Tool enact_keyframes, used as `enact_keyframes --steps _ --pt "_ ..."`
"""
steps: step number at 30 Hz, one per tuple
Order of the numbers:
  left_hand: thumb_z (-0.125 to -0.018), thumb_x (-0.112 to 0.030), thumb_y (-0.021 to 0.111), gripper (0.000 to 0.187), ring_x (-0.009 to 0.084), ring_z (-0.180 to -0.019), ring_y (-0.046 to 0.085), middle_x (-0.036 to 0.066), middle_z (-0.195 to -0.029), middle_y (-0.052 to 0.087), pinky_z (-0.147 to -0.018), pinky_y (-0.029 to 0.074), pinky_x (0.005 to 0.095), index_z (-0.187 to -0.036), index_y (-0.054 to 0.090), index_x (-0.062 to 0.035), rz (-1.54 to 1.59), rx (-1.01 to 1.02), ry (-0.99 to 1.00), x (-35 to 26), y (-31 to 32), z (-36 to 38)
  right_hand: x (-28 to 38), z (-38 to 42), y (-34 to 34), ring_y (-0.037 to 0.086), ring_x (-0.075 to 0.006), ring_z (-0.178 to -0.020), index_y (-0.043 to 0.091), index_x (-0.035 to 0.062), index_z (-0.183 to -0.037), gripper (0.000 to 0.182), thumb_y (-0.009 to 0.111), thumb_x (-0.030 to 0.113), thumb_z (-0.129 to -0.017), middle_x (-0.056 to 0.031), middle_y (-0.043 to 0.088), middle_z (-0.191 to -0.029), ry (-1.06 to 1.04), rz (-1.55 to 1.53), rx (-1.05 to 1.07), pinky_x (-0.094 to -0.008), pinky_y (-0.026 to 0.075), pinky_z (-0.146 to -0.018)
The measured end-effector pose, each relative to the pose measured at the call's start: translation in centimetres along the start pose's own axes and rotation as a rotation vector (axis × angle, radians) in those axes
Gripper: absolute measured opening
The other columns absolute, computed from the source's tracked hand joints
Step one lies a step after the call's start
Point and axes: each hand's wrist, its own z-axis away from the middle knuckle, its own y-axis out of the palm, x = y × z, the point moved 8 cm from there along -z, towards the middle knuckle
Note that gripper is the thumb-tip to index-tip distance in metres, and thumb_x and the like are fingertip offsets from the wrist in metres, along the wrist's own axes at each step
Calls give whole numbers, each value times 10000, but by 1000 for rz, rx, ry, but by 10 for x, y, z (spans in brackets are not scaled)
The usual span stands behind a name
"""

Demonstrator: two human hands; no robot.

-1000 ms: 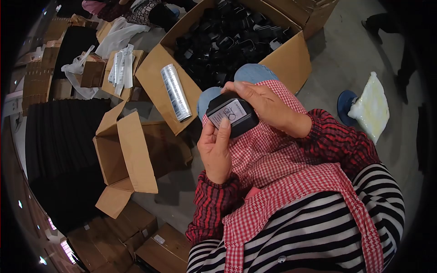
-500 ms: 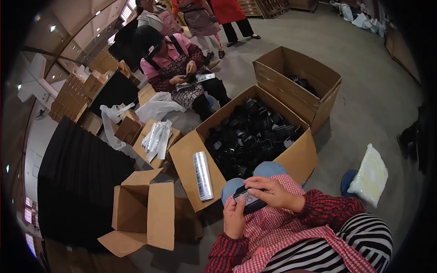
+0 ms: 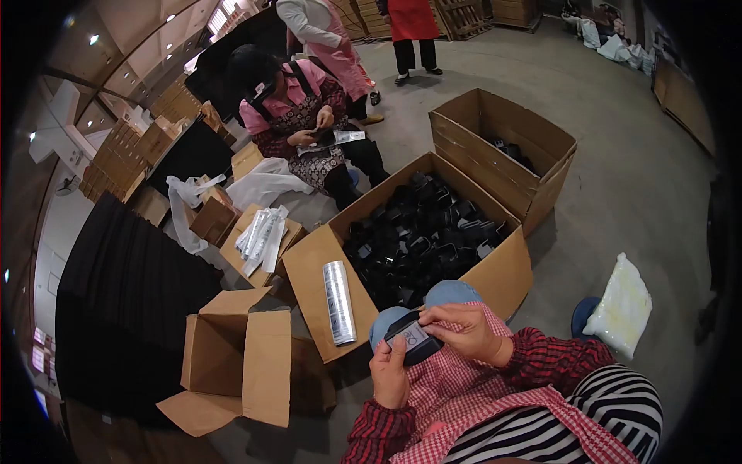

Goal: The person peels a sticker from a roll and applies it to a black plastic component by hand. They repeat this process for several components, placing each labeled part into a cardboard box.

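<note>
I see both hands meeting over my lap, just on the near side of the large open carton (image 3: 495, 278), which serves as the reference here. My left hand (image 3: 390, 375) is curled around the lower edge of a small black case (image 3: 413, 339) bearing a pale label on its top face, thumb laid along the label's near corner. My right hand (image 3: 462, 331) closes over the far end of the same case, fingers bent down across its top, so the case is gripped between both hands and rests above the red checked apron (image 3: 456, 387). The carton holds a heap of similar black pieces (image 3: 421, 240). On the carton's left flap lies a shiny silver roll (image 3: 338, 301), lengthwise along the flap. Left of the carton, an empty brown box (image 3: 232, 363) stands with its flaps open. Beyond the carton's far right corner stands a second carton (image 3: 502, 147) with a few dark pieces inside. To the carton's right, on the floor, lies a pale plastic bag (image 3: 622, 305). Beyond the carton's far left side a seated person (image 3: 297, 116) handles a small item with both hands.
</note>
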Motion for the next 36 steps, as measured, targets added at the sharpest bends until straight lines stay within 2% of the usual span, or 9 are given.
enact_keyframes --steps 14,16,18,24,28,31,32,33,36 --pt "-961 -185 500 295 127 -988 569 62 -1094 611 -880 446 250 -1178 553 8 -308 54 49 11 9 -7 -96 25 27 514 -167 -1099 410 -33 -1331 492 499 276 -958 -117 538 -1203 658 -598 37 -243 393 -935" --pt "-973 -216 475 301 131 -979 576 64 -1085 610 -870 454 252 -1167 541 5 -24 17 -91 26 5 -15 -92 23 25 516 -153 -1090 406 -30 -1337 484 518 240 -950 -115 535 -1210 736 -750 28 -227 377 -942" --pt "-983 -237 447 300 133 -968 582 64 -1085 603 -856 465 257 -1158 528 -7 16 71 -138 20 14 -17 -51 9 13 522 -161 -1077 403 -27 -1341 529 589 212 -907 -118 536 -1203 576 -455 83 -247 398 -930" --pt "-996 -287 394 344 132 -1046 551 62 -1144 570 -814 468 259 -1210 481 -32 -33 70 -218 34 7 -27 -80 11 5 537 -151 -1022 394 -21 -1348 637 684 155 -809 -109 553 -1150 686 -477 103 -268 447 -860" --pt "-989 -344 384 439 177 -1077 534 114 -1237 514 -881 452 286 -1282 405 -16 -331 -105 -221 39 -10 -36 -139 2 -43 544 -132 -1034 369 20 -1379 634 650 96 -815 -68 582 -1139 951 -608 41 -249 436 -890" --pt "-978 -227 446 306 157 -1026 543 101 -1163 552 -865 462 277 -1180 506 -5 -592 -73 -44 44 -39 -43 -213 -27 -139 566 -104 -955 545 95 -1199 391 641 140 -822 -12 613 -1039 954 -659 -179 -217 455 -778" --pt "-978 -227 446 306 157 -1026 543 101 -1163 552 -865 462 277 -1180 506 -5 -586 -62 -42 52 -47 -45 -216 -47 -182 571 -118 -991 573 112 -1103 269 626 196 -853 -9 612 -1056 896 -627 -406 -247 497 -774" --pt "-969 -197 464 268 142 -991 550 91 -1143 556 -849 467 262 -1139 538 -5 -596 -105 -20 57 -60 -46 -228 -71 -228 561 -214 -1082 515 65 -1202 424 605 328 -883 -97 550 -1190 673 -677 -565 -306 533 -821" --pt "-950 -143 496 217 122 -913 567 77 -1107 564 -785 491 233 -1093 572 2 -614 -149 31 69 -82 -50 -201 -106 -289 508 -377 -1148 198 -10 -1386 755 559 433 -892 -277 354 -1337 598 -856 -670 -373 529 -878"
